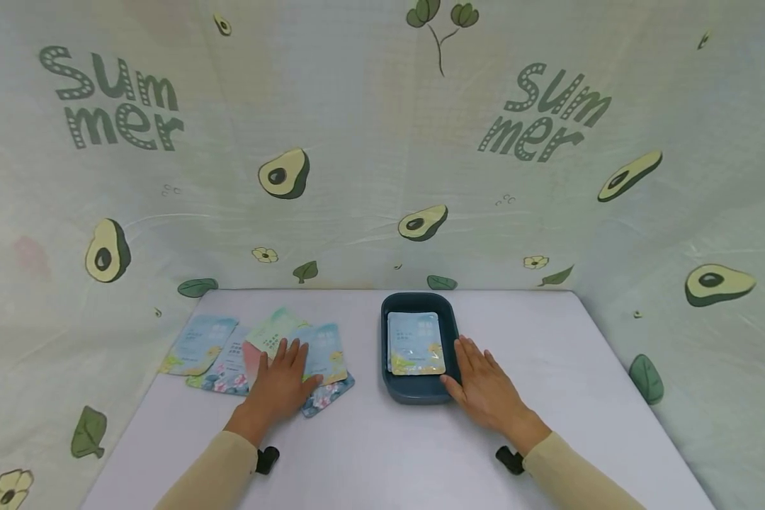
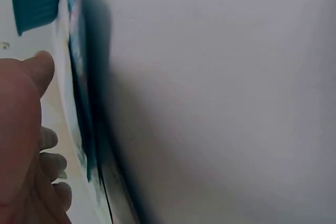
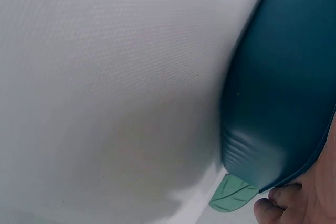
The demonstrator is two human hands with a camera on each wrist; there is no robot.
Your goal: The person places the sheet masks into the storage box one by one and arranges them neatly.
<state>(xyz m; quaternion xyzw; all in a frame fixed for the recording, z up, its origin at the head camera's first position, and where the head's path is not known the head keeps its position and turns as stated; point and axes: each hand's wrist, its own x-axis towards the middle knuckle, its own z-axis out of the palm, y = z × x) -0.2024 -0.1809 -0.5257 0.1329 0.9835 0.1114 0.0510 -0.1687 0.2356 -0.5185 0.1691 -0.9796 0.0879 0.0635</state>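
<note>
Over a fanned-out pile of flat packets lies my left hand (image 1: 275, 389), fingers fairly straight, touching a light-blue packet (image 1: 325, 354) and a pale green one (image 1: 273, 331). Another light-blue packet (image 1: 200, 343) and a floral-edged packet (image 1: 229, 367) lie to its left. A second floral packet (image 1: 328, 398) pokes out below. My right hand (image 1: 489, 393) rests with extended fingers along the right rim of a dark blue rectangular bin (image 1: 417, 395). Inside the bin sits a light-blue packet (image 1: 416, 343), apparently on top of another. The right wrist view shows the bin's side wall (image 3: 278, 87) close up.
A white table (image 1: 382, 460) carries everything, its back edge meeting a hanging cloth (image 1: 357, 106) printed with avocados and leaves. Dark wrist cameras sit on the left wrist (image 1: 267, 460) and the right wrist (image 1: 509, 460).
</note>
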